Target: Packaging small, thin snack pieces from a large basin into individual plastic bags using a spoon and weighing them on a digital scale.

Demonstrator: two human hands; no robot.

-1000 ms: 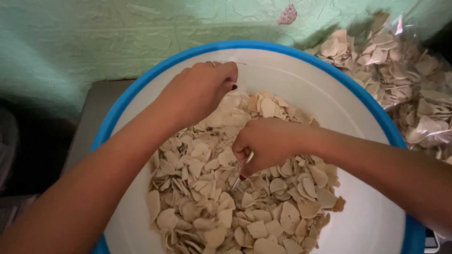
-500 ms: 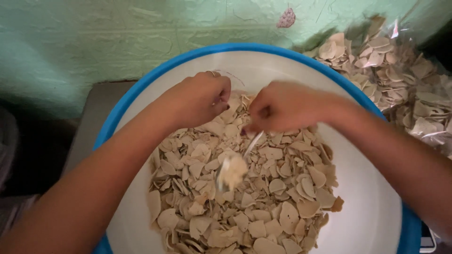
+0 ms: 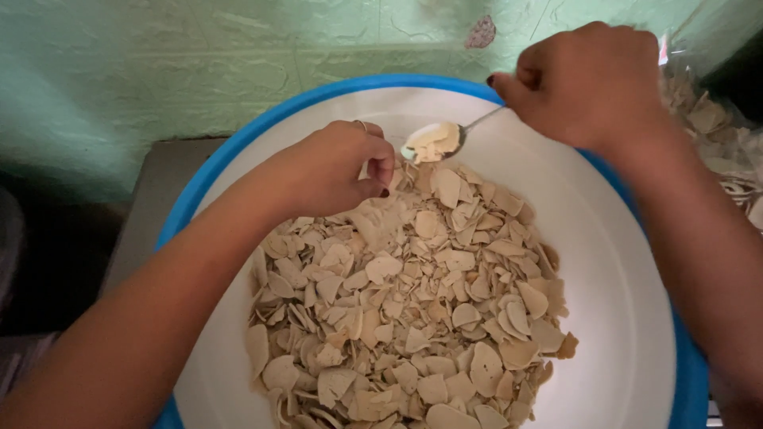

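spoon raised over the far side of the basin, bowl heaped with a few pale chips, handle pinched in the right hand, fist closed tight around it. left hand just beside the spoon's tip, fingers curled narrow, thumb and fingertips pressed together on a chip at the top edge of the chip heap, ring on one finger. heap of thin, beige, curled chips spread across the near and middle part of the white basin, blue rim around it, far wall bare. to the right, behind the right wrist, a clear plastic bag with more of the same chips. behind, a pale green wall with cracked paint; under the basin, a grey surface.

likely trouble: load piled high and loose on a shallow spoon, so a tilt or a knock from the left fingers close by could tip chips off. brittle-looking chips too, so a hard pinch might snap them.
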